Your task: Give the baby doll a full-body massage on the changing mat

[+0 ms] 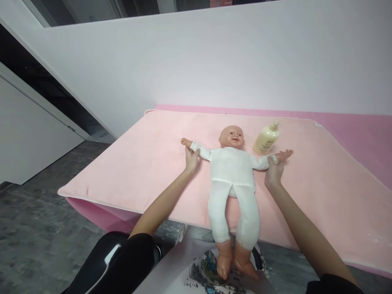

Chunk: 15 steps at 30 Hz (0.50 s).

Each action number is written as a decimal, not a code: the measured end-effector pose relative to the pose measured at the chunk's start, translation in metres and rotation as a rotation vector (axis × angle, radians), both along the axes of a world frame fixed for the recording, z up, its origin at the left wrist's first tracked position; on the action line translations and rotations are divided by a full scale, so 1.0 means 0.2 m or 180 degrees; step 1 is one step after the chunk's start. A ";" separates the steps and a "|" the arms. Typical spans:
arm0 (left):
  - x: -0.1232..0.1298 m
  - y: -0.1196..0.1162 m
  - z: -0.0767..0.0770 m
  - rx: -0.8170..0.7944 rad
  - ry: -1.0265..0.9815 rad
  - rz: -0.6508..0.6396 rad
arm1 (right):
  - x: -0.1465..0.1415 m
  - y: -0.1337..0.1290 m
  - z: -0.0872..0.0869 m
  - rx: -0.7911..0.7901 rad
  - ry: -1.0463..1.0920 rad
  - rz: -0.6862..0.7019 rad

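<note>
A baby doll (232,165) with a white cloth body lies on its back on a pink blanket (137,163), arms stretched out to both sides. Its bare feet hang past the blanket's near edge. My left hand (192,159) is closed around the doll's arm on the left, near the wrist. On the other side, my right hand (275,171) grips the opposite forearm, thumb on top. Just beyond that arm stands a pale yellow pump bottle (266,139), close to the doll's head.
A white wall (214,61) rises behind the table. Darker pink table covering (361,139) shows at the back and right. Grey floor (36,228) and a white door panel (33,126) are at the left. My lap is below the near edge.
</note>
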State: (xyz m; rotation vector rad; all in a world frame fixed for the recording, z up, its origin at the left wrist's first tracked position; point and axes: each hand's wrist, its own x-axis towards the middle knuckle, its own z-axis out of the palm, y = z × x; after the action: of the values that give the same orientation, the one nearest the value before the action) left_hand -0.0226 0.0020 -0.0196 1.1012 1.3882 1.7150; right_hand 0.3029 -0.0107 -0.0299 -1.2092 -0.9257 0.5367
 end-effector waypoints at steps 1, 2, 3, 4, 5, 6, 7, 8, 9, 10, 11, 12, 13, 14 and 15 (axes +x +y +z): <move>-0.03 0.02 0.01 -0.0138 -0.0223 0.0310 | 0.02 0.02 -0.01 0.0018 0.0129 0.0027; -0.07 0.02 0.02 -0.0265 -0.0362 0.0605 | 0.04 0.04 -0.02 -0.0007 0.0232 0.0065; -0.10 0.03 0.03 -0.0354 -0.0399 0.0877 | 0.06 0.05 -0.03 -0.0050 0.0312 0.0092; -0.13 0.02 0.05 -0.0361 -0.0304 0.1093 | 0.06 0.06 -0.04 -0.0073 0.0365 0.0118; -0.16 0.02 0.07 -0.0288 -0.0105 0.1244 | 0.07 0.06 -0.04 -0.0080 0.0396 0.0130; -0.18 0.00 0.09 -0.0149 0.0161 0.1337 | 0.06 0.06 -0.04 -0.0079 0.0411 0.0126; -0.19 -0.02 0.10 0.0034 0.0471 0.1359 | 0.06 0.06 -0.04 -0.0079 0.0426 0.0112; -0.18 -0.04 0.11 0.0234 0.0788 0.1325 | 0.05 0.05 -0.04 -0.0079 0.0450 0.0101; -0.17 -0.06 0.12 0.0438 0.1093 0.1253 | 0.05 0.05 -0.04 -0.0079 0.0484 0.0100; -0.14 -0.08 0.13 0.0654 0.1395 0.1144 | 0.04 0.04 -0.04 -0.0076 0.0522 0.0094; -0.11 -0.11 0.13 0.0890 0.1703 0.1011 | 0.04 0.04 -0.03 -0.0075 0.0555 0.0088; -0.06 -0.14 0.13 0.1157 0.2016 0.0850 | 0.03 0.03 -0.03 -0.0076 0.0577 0.0074; -0.02 -0.16 0.12 0.1483 0.2355 0.0643 | 0.03 0.03 -0.02 -0.0084 0.0577 0.0055; 0.03 -0.19 0.11 0.1869 0.2704 0.0369 | 0.03 0.02 -0.02 -0.0105 0.0556 0.0040; 0.07 -0.21 0.11 0.2275 0.3069 -0.0067 | 0.02 0.01 0.00 -0.0127 0.0520 0.0030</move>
State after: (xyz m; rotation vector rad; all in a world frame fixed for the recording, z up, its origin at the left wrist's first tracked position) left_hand -0.0078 -0.0401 0.0023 2.5642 1.2243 1.7690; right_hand 0.3068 -0.0083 -0.0307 -1.1788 -0.7854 0.6541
